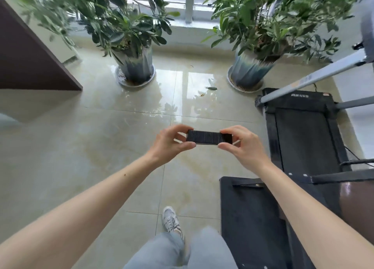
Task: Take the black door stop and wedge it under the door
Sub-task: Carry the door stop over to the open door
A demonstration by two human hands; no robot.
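Note:
A black ribbed door stop [208,137] is held level in front of me, well above the tiled floor. My left hand [172,145] pinches its left end between thumb and fingers. At the other end, my right hand [240,147] grips it the same way. A dark brown panel [26,60] at the upper left may be a door; I cannot tell for sure.
Two large potted plants [135,66] [251,70] stand by the window ahead. A black treadmill [303,131] with grey rails fills the right side, and a black mat or case [249,218] lies before it. Glossy beige floor tiles [81,147] spread to the left. My shoe [171,220] shows below.

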